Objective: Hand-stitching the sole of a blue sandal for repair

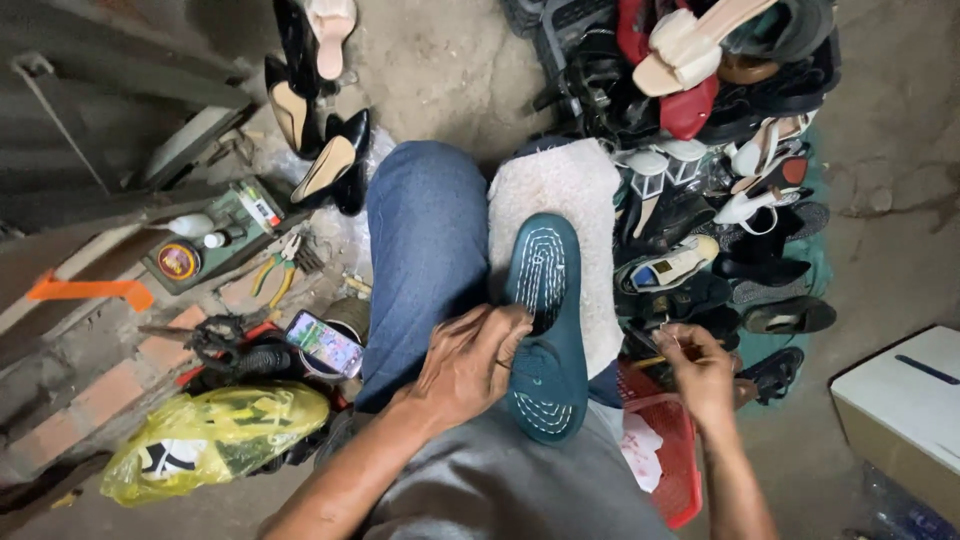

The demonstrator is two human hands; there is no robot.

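Observation:
A dark teal shoe sole (pixel 545 300) with white stitching lies lengthwise on a white fluffy cloth (pixel 560 190) over my right knee. My left hand (pixel 468 362) rests on the sole's left edge near its heel, fingers curled on it. My right hand (pixel 697 372) is off to the right over a red plastic basket (pixel 672 450). It pinches a thin yellowish stick-like tool; what the tool is cannot be made out.
A heap of shoes and sandals (pixel 720 150) fills the right. On the left lie pliers (pixel 280 265), a phone (pixel 325 343), a yellow bag (pixel 215 435), black pumps (pixel 330 160) and a tray of small tins (pixel 205 240). A white box (pixel 900 400) stands at the right.

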